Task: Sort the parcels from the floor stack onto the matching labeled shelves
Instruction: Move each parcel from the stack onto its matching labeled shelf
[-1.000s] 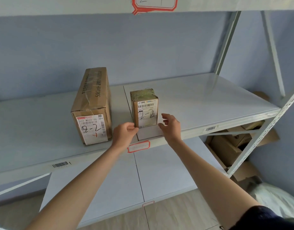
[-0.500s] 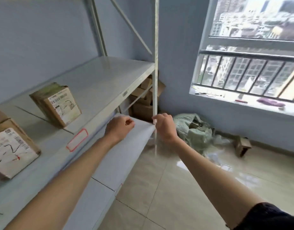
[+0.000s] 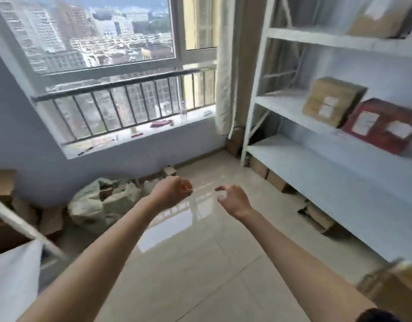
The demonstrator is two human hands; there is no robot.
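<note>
Both hands are held out in front over the glossy tiled floor (image 3: 200,263), apart from each other and holding nothing. The left hand (image 3: 171,192) has its fingers curled into a loose fist; the right hand (image 3: 232,198) has its fingers bent and spread.

On the right stands a white shelf rack (image 3: 293,108). Its middle shelf carries a brown cardboard box (image 3: 330,101) with a dark red box (image 3: 383,126) just beside it on the near side, and another brown box (image 3: 381,17) sits on the shelf above. More cardboard boxes (image 3: 316,214) lie on the floor under the lowest shelf. A blurred parcel (image 3: 395,289) shows at the near right edge.

On the far left, below the window (image 3: 102,43), a pale sack (image 3: 102,203) lies on the floor with loose cardboard (image 3: 49,219) beside it.
</note>
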